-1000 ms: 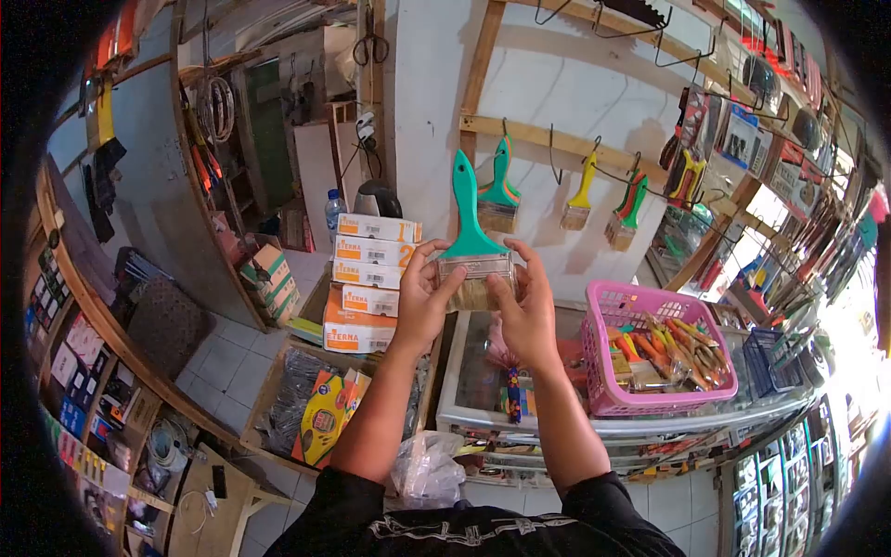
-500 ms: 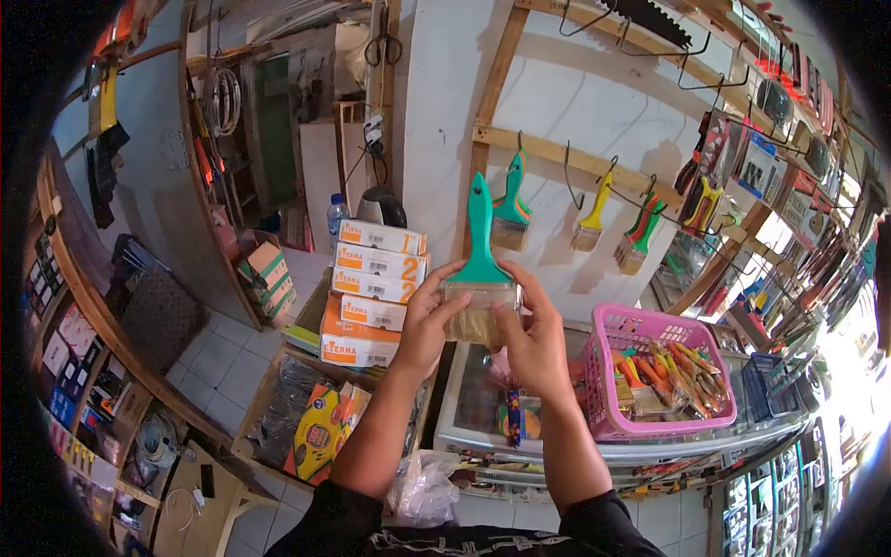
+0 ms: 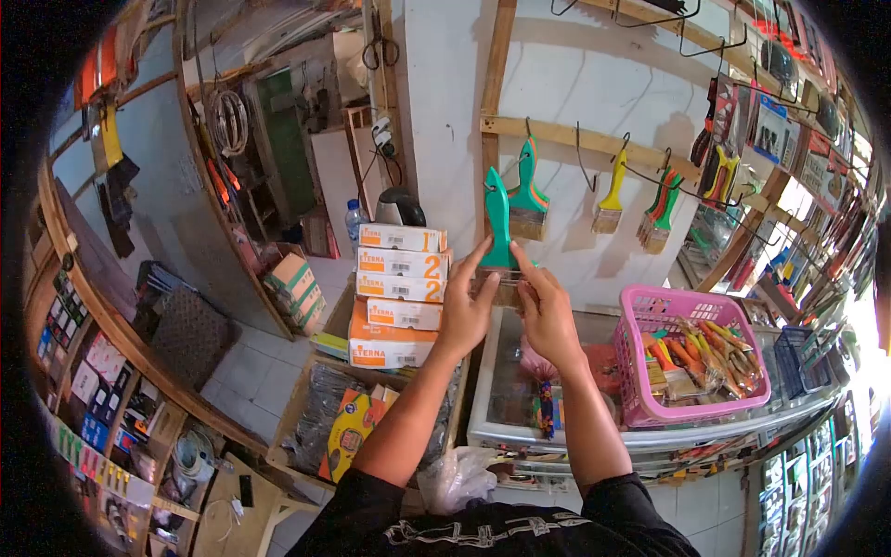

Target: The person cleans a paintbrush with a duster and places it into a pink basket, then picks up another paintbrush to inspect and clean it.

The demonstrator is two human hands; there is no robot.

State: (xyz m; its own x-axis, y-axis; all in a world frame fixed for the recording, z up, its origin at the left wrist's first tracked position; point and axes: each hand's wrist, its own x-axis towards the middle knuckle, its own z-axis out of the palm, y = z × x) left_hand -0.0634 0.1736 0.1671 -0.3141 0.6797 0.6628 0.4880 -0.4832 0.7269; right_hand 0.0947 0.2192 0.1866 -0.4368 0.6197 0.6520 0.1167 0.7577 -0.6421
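Observation:
A wide paintbrush (image 3: 498, 223) with a green handle stands upright between my hands, handle up. Its lower part seems to be in a clear cover, and the bristles are mostly hidden by my fingers. My left hand (image 3: 467, 311) grips its left side, and my right hand (image 3: 552, 320) grips the right side. Beyond it, green-handled paintbrushes (image 3: 528, 195) hang from a hook on the wooden rail. Farther right along that rail are an unused hook (image 3: 587, 167), a yellow-handled paintbrush (image 3: 612, 195) and more brushes (image 3: 661, 213).
Stacked Eterna boxes (image 3: 401, 290) stand left of my hands. On the glass counter (image 3: 492, 408) sits a pink basket (image 3: 640, 390) holding several brushes in plastic. A plastic bag (image 3: 459, 478) is near my body. Packed shelves (image 3: 102, 371) line the left.
The brush has tipped and turned in my hands, so its bristles show less than before. My hands have come closer together around it. The whole view has shifted slightly.

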